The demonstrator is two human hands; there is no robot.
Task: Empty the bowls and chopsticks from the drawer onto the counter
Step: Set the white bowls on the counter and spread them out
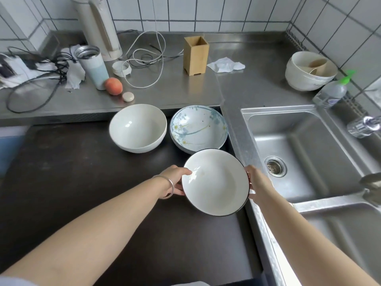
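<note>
A white bowl with a thin black rim (216,182) is held over the dark open drawer (82,182). My left hand (175,178) grips its left edge, thumb on the rim, and my right hand (254,182) grips its right edge. Farther back in the drawer sit a plain white bowl (137,127) and, to its right, a stack of blue floral bowls (199,129). A wooden chopstick holder (195,55) stands on the steel counter (175,91); it looks hollow. No chopsticks are visible.
A steel double sink (299,153) lies right of the drawer. On the counter: stacked cream bowls (309,71), soap bottle (332,91), crumpled tissue (225,66), white cable (148,58), tumbler (92,67), peach (113,86), tangled black cords (41,67).
</note>
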